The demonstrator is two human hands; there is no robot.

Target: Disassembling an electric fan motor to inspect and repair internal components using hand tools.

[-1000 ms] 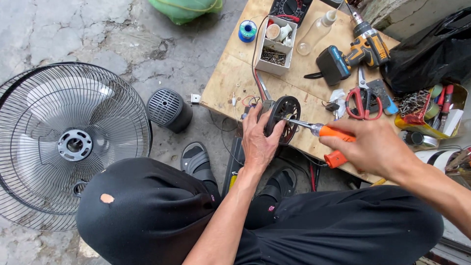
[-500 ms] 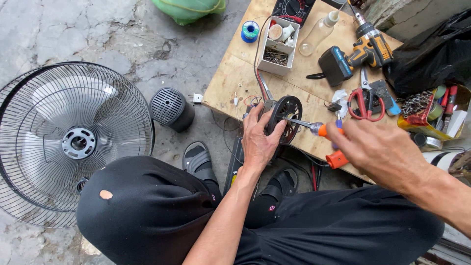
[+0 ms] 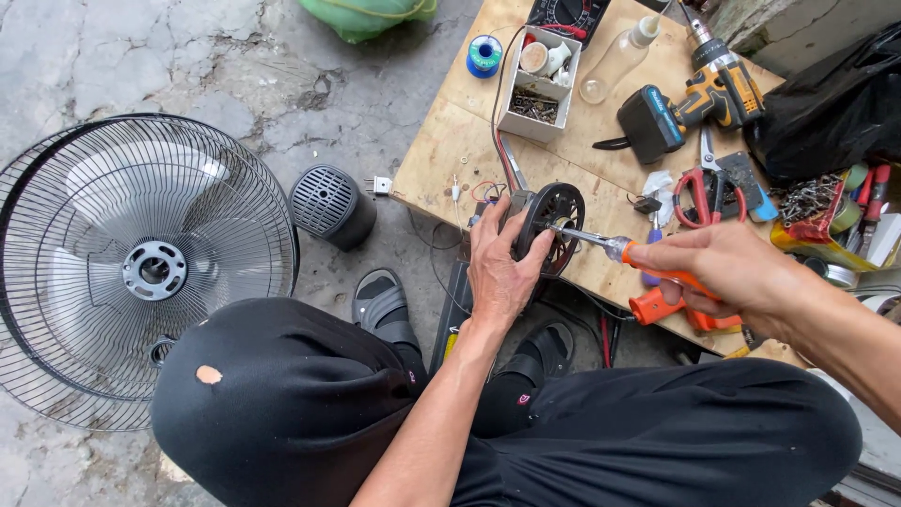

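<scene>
Screwdriver on the fan motor

My left hand point(image 3: 502, 268) grips the motor point(image 3: 549, 225) at the desk point(image 3: 450, 150) edge; my right hand point(image 3: 727, 268) pinches the orange screwdriver point(image 3: 610, 246).

The fan motor point(image 3: 549, 225) is set at the table's point(image 3: 450, 160) near edge; the fan grille point(image 3: 141, 268) lies left of it, the cordless drill point(image 3: 690, 103) behind it.

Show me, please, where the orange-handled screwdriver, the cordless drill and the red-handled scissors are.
orange-handled screwdriver point(image 3: 657, 270), head view, on the orange handle.
cordless drill point(image 3: 718, 89), head view, on the yellow body.
red-handled scissors point(image 3: 696, 194), head view, on a red handle loop.
</scene>
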